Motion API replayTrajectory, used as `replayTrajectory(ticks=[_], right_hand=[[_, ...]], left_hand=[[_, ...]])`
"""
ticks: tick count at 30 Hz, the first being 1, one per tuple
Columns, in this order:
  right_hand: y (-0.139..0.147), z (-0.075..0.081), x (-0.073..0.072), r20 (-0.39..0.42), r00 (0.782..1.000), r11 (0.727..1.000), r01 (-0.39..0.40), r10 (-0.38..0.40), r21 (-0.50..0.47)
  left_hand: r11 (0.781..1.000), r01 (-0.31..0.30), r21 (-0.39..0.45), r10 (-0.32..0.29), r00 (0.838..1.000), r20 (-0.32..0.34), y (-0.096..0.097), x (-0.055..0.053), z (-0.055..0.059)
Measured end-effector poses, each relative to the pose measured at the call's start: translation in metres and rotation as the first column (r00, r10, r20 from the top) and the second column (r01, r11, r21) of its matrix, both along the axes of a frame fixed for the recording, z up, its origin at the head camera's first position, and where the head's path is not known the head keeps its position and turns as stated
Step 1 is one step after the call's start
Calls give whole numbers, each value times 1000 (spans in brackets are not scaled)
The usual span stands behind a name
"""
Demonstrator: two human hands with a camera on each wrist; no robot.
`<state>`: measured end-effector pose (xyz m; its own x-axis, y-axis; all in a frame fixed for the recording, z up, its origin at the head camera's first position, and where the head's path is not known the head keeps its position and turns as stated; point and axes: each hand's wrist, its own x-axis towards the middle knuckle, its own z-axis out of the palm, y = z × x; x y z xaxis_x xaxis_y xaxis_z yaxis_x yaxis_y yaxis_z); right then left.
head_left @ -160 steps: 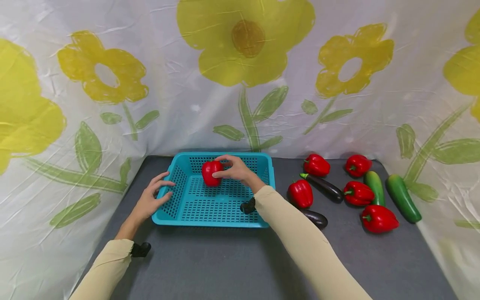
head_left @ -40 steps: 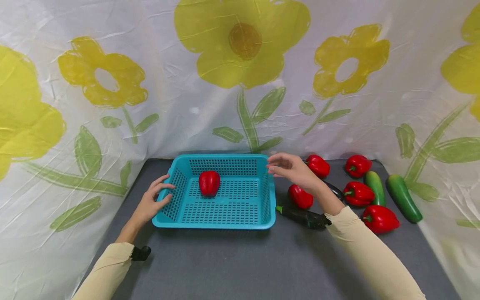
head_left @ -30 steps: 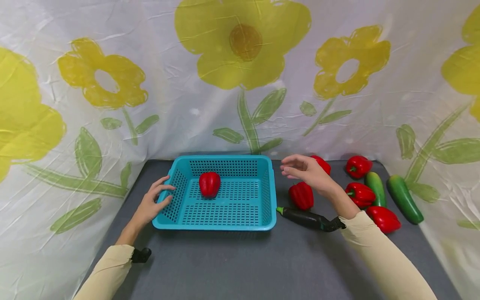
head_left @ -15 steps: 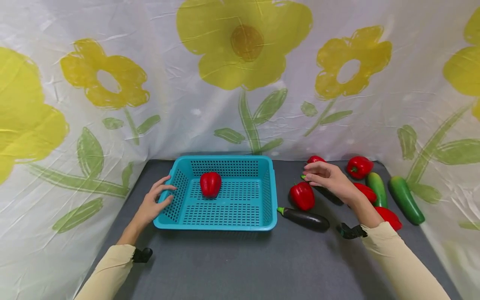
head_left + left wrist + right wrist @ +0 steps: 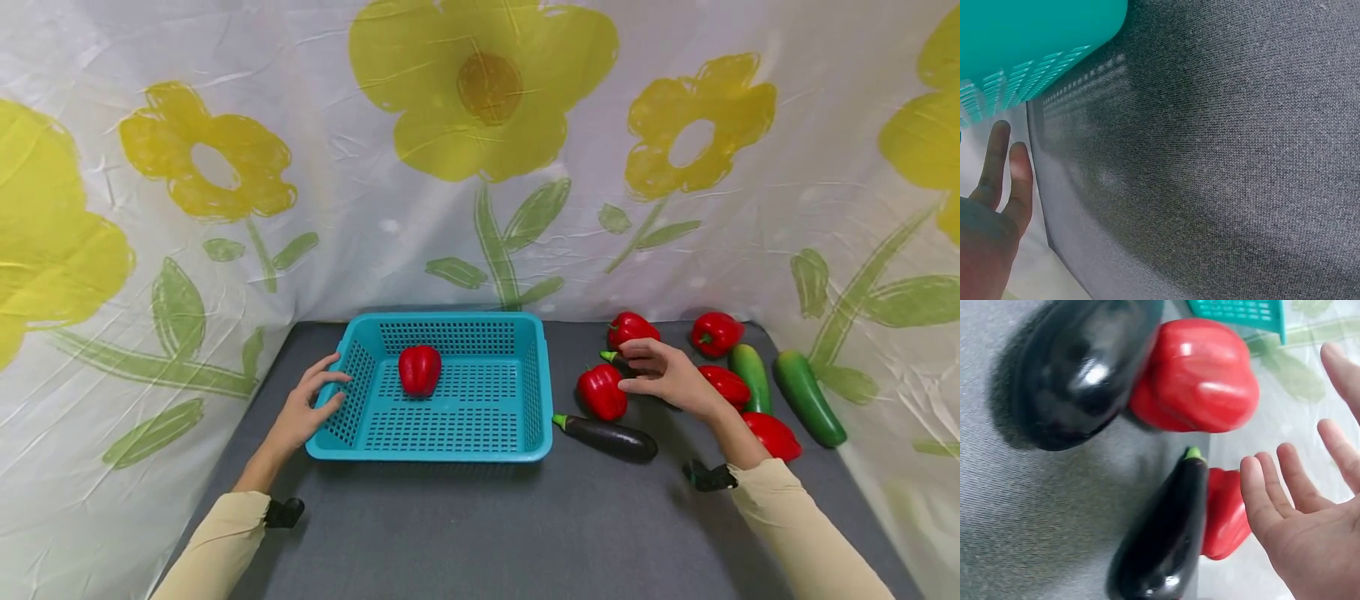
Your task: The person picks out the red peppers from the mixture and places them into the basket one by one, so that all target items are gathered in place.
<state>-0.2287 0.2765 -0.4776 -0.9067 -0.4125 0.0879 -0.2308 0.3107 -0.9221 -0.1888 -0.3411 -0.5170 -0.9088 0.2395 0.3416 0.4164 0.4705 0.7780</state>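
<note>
My left hand (image 5: 303,404) is at the left rim of the blue basket (image 5: 427,456), its fingers spread and loosely bent, overlapping the rim in the head view. One red bell pepper (image 5: 420,371) lies inside the basket. To the right, my right hand (image 5: 667,375) hovers with fingers apart and nothing between them. Its thumb tip is right beside a red bell pepper (image 5: 600,393), and the palm partly hides a dark eggplant (image 5: 617,358). A second eggplant (image 5: 611,439) lies in front, and another bell pepper (image 5: 628,327) sits behind the fingers.
Further right lie more bell peppers (image 5: 717,333) and two green cucumbers (image 5: 810,398), near the right edge of the grey table (image 5: 465,525). A white cloth (image 5: 337,167) with yellow flowers hangs behind and at both sides.
The right hand released a bell pepper into the basket, then moved right, out of it, to above the vegetables. In the last half second it lowered slightly. The left hand stays at the rim.
</note>
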Motion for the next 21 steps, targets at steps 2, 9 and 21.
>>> replayTrajectory(ticks=[2, 9, 21], right_hand=[[0, -4, 0, 12, 1000, 1000, -2, 2, -9], [-4, -16, -1, 79, 997, 1000, -19, 20, -19], [-12, -38, -10, 71, 997, 999, -35, 35, -8]], left_hand=[[1000, -1, -1, 1, 1000, -1, 0, 0, -1], [1000, -2, 13, 2, 1000, 6, 0, 0, -1], [1000, 0, 23, 0, 1000, 8, 2, 2, 1]])
